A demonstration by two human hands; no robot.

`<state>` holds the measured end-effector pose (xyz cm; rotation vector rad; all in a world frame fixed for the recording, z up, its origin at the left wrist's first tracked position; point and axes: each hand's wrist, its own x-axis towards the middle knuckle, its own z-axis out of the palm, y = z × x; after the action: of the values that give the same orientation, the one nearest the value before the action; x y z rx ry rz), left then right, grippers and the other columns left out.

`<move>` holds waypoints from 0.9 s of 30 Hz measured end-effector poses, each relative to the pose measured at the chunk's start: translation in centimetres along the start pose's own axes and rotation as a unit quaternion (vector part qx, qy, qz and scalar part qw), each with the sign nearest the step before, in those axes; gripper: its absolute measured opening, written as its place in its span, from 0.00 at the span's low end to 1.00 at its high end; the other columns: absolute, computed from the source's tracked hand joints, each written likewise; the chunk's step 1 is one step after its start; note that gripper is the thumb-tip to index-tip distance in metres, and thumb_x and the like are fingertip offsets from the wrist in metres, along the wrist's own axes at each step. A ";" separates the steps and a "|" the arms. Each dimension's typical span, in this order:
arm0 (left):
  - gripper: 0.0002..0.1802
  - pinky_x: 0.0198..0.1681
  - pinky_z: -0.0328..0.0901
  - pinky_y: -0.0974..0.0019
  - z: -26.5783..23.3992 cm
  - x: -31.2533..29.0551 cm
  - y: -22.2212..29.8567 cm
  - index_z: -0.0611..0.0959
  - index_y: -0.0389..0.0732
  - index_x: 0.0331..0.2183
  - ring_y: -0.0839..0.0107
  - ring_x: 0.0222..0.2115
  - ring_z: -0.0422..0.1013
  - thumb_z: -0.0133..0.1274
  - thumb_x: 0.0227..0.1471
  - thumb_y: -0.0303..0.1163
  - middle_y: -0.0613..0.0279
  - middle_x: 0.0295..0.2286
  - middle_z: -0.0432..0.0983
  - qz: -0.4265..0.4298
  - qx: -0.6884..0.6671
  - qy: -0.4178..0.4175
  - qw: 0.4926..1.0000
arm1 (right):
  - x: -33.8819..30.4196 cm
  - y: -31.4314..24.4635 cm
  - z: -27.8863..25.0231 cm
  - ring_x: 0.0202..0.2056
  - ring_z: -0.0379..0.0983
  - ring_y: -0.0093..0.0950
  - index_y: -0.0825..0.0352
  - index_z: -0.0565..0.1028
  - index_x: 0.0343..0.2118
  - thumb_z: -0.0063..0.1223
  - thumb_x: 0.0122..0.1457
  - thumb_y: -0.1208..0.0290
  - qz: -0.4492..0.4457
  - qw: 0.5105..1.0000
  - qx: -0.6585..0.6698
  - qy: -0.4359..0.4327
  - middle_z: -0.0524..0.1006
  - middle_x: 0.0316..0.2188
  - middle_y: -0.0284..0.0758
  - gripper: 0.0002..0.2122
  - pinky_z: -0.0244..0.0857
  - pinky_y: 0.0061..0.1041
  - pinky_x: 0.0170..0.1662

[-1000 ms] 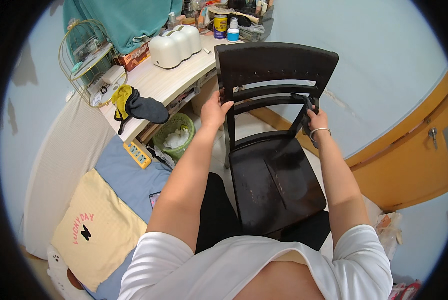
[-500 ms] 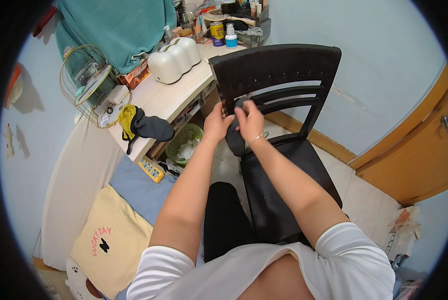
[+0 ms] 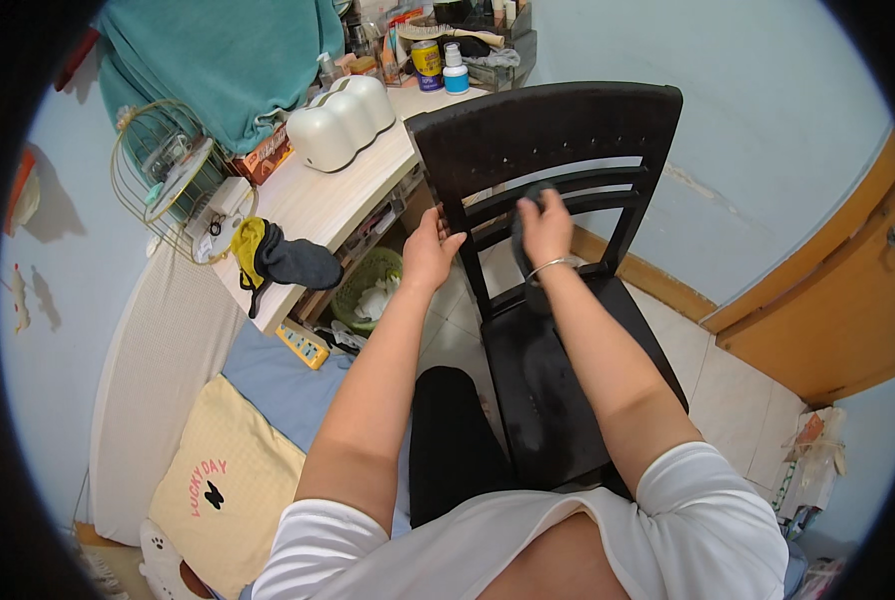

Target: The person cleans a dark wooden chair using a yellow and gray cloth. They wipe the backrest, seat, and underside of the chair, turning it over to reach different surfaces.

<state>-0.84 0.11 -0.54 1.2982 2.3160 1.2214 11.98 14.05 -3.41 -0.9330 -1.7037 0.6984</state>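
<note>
A dark grey sock hangs from my right hand, which is closed on it in front of the black wooden chair's backrest. The sock's lower end passes below my wrist, over the rear of the chair seat. Nothing is in my left hand; its thumb stands apart from the fingers, beside the backrest's left post. On the desk corner to the left lies another dark grey sock, next to yellow-and-black fabric that looks like a sock too.
A white three-lobed box and a wire rack stand on the desk. Under it is a green bin. A yellow power strip lies by a cream cushion. An orange door is at right.
My right hand has moved right with the sock, away from my left hand. The left hand has let go of the sock and opened beside the chair post.
</note>
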 end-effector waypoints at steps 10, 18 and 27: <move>0.29 0.42 0.66 0.64 0.4 -0.1 -0.8 0.69 0.38 0.50 0.64 0.35 0.74 0.60 0.46 0.31 0.57 0.35 0.77 0.025 -0.025 0.040 0.999 | -0.7 -1.8 0.6 0.29 0.75 0.45 0.64 0.73 0.33 0.56 0.54 0.63 -0.019 0.997 -0.060 -0.037 0.78 0.25 0.42 0.10 0.68 0.39 0.32; 0.30 0.41 0.66 0.64 1.0 0.5 -2.0 0.69 0.38 0.50 0.63 0.34 0.74 0.60 0.46 0.31 0.57 0.34 0.78 0.029 -0.051 0.029 0.998 | 0.4 -0.5 -0.6 0.31 0.75 0.46 0.64 0.73 0.32 0.56 0.53 0.63 0.000 0.998 -0.060 0.018 0.78 0.26 0.45 0.10 0.68 0.40 0.34; 0.31 0.41 0.65 0.65 0.0 0.4 -1.2 0.68 0.33 0.50 0.67 0.34 0.70 0.61 0.47 0.34 0.58 0.34 0.73 0.001 -0.001 0.005 1.000 | 0.6 -1.4 -0.2 0.34 0.75 0.46 0.63 0.74 0.35 0.56 0.52 0.58 0.017 0.995 -0.078 -0.052 0.78 0.29 0.46 0.14 0.68 0.41 0.38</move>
<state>-1.77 0.06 -1.31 1.2979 2.3193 1.2343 11.72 13.83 -1.93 -1.0503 -1.8597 0.6533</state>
